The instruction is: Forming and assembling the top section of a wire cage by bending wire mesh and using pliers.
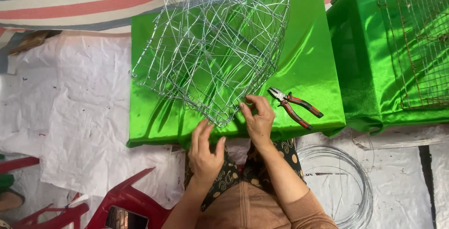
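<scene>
Partly cropped wire basket [213, 46]; right hand [258, 119] fingers pinch its rim, left hand [205, 150] loose, unclenched beneath.

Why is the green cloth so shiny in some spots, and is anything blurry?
In the head view, the green satin cloth throws bright glare patches where daylight hits its folds. The wire basket frame, pliers, left hand and right hand all look sharp; the straight edges bend slightly near the picture's corners.
</scene>
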